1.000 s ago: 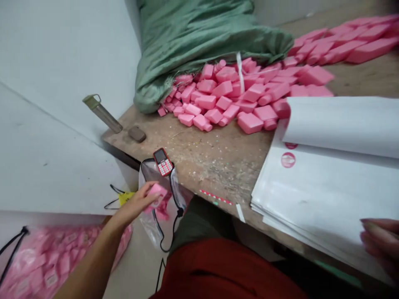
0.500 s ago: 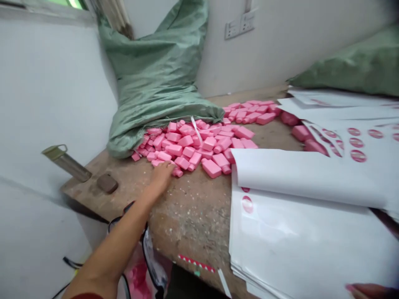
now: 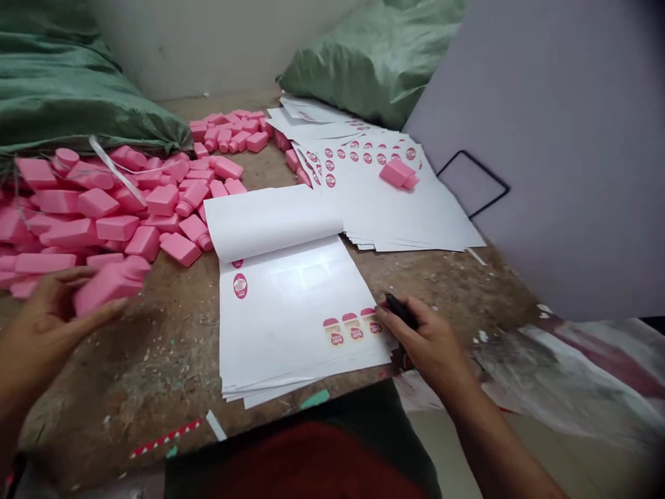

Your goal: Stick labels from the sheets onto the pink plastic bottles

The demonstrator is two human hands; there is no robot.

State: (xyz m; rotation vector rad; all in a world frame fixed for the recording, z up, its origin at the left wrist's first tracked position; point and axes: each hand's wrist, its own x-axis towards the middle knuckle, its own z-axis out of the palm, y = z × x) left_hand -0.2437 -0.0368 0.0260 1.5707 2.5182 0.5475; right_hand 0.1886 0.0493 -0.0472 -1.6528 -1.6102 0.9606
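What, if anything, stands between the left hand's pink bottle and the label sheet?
Nothing visible: between the pink bottle in the left hand and the label sheet lies flecked tabletop; loose bottles lie farther back.

The bottles (image 3: 177, 248) looked like smooth matt plastic! The table (image 3: 431, 276) was rough, the paper sheets (image 3: 291, 305) glossy.

Workshop — bottles (image 3: 179, 249), label sheets (image 3: 296, 312)
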